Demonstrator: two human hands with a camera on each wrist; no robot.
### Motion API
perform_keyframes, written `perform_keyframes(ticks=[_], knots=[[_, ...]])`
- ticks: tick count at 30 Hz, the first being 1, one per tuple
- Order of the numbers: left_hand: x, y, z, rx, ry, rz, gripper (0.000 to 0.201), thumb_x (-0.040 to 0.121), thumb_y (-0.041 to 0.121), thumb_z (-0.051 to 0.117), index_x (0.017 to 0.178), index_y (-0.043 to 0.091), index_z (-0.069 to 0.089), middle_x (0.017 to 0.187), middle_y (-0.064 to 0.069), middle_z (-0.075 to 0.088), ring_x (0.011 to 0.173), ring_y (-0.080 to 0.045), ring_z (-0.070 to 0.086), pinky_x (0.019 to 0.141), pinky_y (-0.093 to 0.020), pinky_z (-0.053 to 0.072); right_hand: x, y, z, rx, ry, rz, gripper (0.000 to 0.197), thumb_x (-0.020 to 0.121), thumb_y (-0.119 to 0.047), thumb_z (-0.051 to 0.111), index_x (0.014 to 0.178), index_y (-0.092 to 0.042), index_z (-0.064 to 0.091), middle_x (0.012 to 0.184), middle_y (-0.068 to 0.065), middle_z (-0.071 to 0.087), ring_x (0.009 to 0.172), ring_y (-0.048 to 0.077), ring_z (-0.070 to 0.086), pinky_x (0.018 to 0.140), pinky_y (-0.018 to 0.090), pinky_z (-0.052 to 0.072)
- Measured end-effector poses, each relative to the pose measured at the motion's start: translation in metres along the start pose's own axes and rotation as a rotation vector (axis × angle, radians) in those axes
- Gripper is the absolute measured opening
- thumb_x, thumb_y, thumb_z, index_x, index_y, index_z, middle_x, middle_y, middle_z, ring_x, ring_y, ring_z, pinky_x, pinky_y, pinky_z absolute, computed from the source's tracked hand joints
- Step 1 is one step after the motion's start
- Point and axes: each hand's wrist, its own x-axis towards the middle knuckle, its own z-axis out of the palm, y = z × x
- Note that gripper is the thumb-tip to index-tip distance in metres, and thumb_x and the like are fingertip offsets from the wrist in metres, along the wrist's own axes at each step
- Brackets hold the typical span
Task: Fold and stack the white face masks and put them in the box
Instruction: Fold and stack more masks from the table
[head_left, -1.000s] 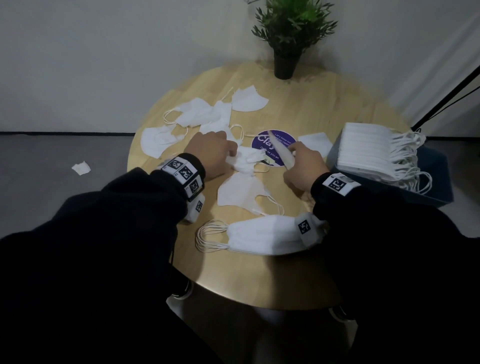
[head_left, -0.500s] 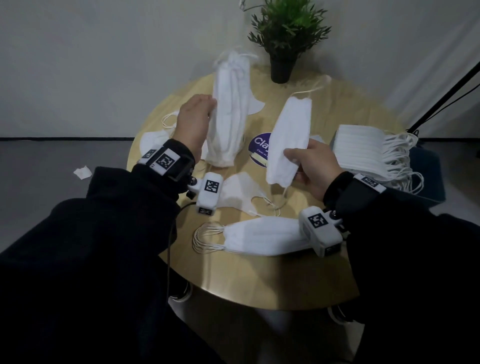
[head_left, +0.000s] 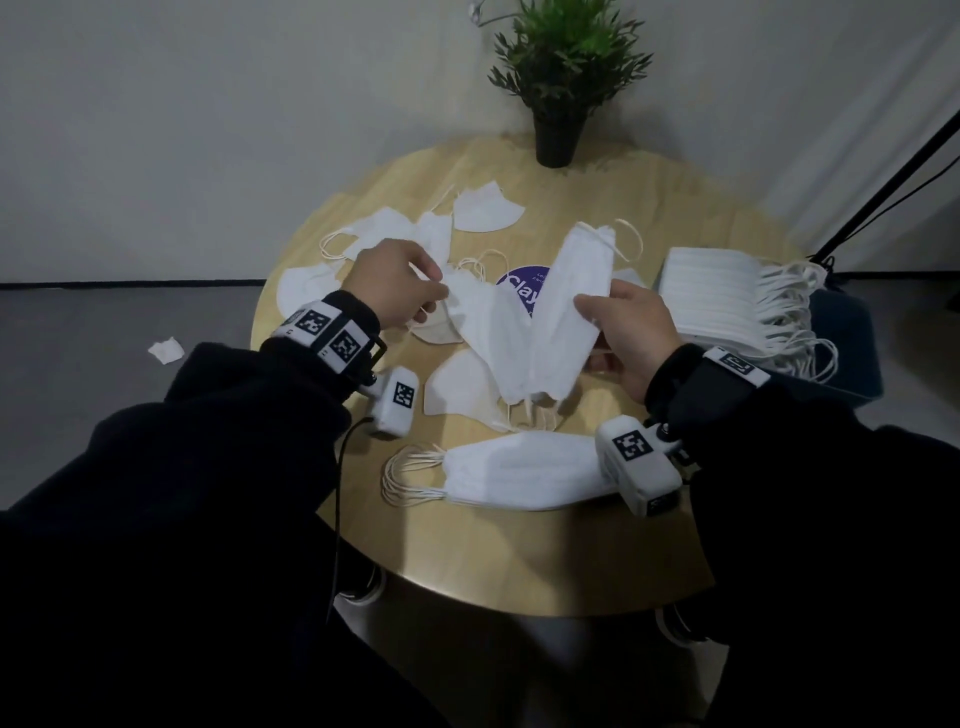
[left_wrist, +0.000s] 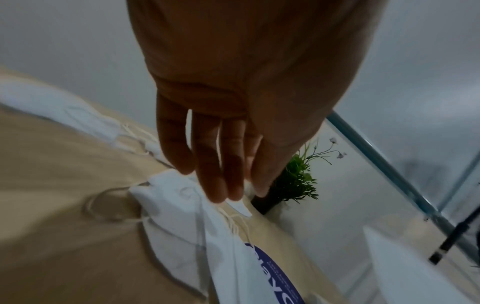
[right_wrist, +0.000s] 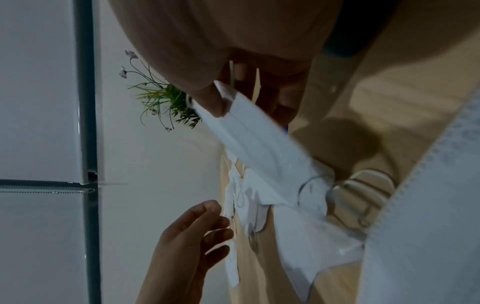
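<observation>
Over the middle of the round wooden table (head_left: 519, 561) I hold two white masks that meet at their lower ends in a V. My left hand (head_left: 439, 293) pinches the top end of one mask (head_left: 483, 332); in the left wrist view the hand (left_wrist: 241, 195) closes fingertips and thumb on the mask's (left_wrist: 187, 216) edge. The right hand (head_left: 589, 312) grips a folded mask (head_left: 571, 291), thumb on top, and the right wrist view shows this hand (right_wrist: 226, 107) and mask (right_wrist: 259, 139) too. A small folded stack (head_left: 519, 475) lies near me. A tall stack (head_left: 711, 301) rests on the dark blue box (head_left: 852, 353).
Several loose unfolded masks (head_left: 384, 234) lie at the table's far left, and one more (head_left: 462, 384) lies under the held pair. A potted plant (head_left: 558, 119) stands at the far edge. A purple sticker (head_left: 522, 288) marks the centre. Crumpled paper (head_left: 166, 349) lies on the floor.
Both hands lifted a mask off the table and held it upright. Now they have come down and inward, so the two masks lean together at their lower ends.
</observation>
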Motion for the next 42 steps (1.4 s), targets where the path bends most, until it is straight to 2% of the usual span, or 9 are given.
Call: perform_keyframes(ticks=[10,18,27,30,32,33,35,38,42], knots=[[-0.009,0.01,0.059,0.53,-0.138,0.15,0.051,0.088,0.068,0.061,0.111,0.023,0.061,0.1,0.001,0.066,0.091,-0.025,0.064,0.075,-0.036,0.053,-0.003,0.001,0.004,-0.004,0.002,-0.029,0.032,0.094,0.003,0.06,0.122,-0.011,0.064,0.114,0.009,0.071,0.098,0.029,0.073,0.055,0.032,0.061],[-0.005,0.012,0.072,0.373,-0.196,0.043,0.012,0.084,0.027,0.069,0.095,0.023,0.07,0.096,0.001,0.072,0.088,-0.023,0.067,0.066,-0.03,0.049,-0.002,0.002,0.002,0.068,-0.015,-0.036,0.021,0.099,-0.014,0.064,0.119,-0.013,0.07,0.108,0.009,0.075,0.086,0.024,0.076,0.06,0.032,0.06],[0.006,0.008,0.063,0.112,-0.171,-0.091,0.094,0.07,0.013,0.091,0.146,0.021,0.037,0.113,-0.008,0.064,0.099,-0.027,0.063,0.068,-0.033,0.047,0.0,0.006,0.001,0.039,-0.013,-0.053,0.02,0.094,-0.009,0.067,0.114,-0.011,0.07,0.101,0.01,0.075,0.081,0.024,0.073,0.069,0.041,0.064],[0.008,0.014,0.051,-0.011,-0.087,-0.076,0.06,0.077,0.017,0.087,0.13,0.019,0.059,0.11,-0.003,0.066,0.094,-0.02,0.063,0.059,-0.025,0.043,-0.001,0.006,-0.001,0.037,-0.015,-0.048,0.019,0.093,-0.007,0.069,0.112,-0.009,0.07,0.104,0.016,0.074,0.083,0.028,0.073,0.071,0.044,0.065],[0.009,0.024,0.032,-0.176,0.025,-0.009,0.013,0.084,0.019,0.083,0.089,0.02,0.071,0.085,0.003,0.066,0.076,-0.015,0.061,0.058,-0.025,0.043,0.0,0.005,-0.002,0.033,-0.017,-0.045,0.019,0.092,-0.006,0.069,0.111,-0.009,0.07,0.107,0.018,0.075,0.084,0.029,0.073,0.072,0.046,0.065],[0.008,0.029,0.02,-0.286,0.055,0.018,0.016,0.084,0.02,0.083,0.076,0.02,0.069,0.077,0.003,0.066,0.072,-0.016,0.063,0.06,-0.03,0.05,0.0,0.005,-0.002,0.032,-0.02,-0.043,0.02,0.092,-0.006,0.07,0.111,-0.008,0.07,0.109,0.02,0.075,0.084,0.029,0.073,0.072,0.046,0.065],[0.003,0.037,-0.001,-0.565,0.055,0.066,0.012,0.082,0.019,0.085,0.082,0.015,0.074,0.085,-0.001,0.075,0.08,-0.022,0.073,0.075,-0.043,0.063,0.001,0.005,-0.001,0.037,-0.022,-0.032,0.022,0.091,-0.005,0.071,0.114,-0.004,0.069,0.112,0.021,0.075,0.083,0.028,0.074,0.07,0.044,0.066],[-0.016,0.043,-0.014,-0.749,-0.107,0.161,0.021,0.087,0.009,0.079,0.107,0.004,0.074,0.1,-0.004,0.079,0.091,-0.022,0.076,0.077,-0.037,0.062,0.001,0.006,0.001,0.058,-0.035,-0.008,0.024,0.091,-0.006,0.073,0.113,-0.001,0.067,0.106,0.023,0.073,0.083,0.027,0.074,0.067,0.04,0.065],[-0.04,0.045,-0.002,-0.601,-0.298,0.295,0.013,0.084,0.01,0.081,0.093,0.018,0.082,0.098,-0.001,0.08,0.09,-0.018,0.074,0.081,-0.033,0.058,-0.002,0.006,0.01,0.062,-0.095,0.006,0.027,0.091,-0.005,0.072,0.117,-0.004,0.068,0.108,0.015,0.076,0.085,0.028,0.075,0.066,0.038,0.064]])
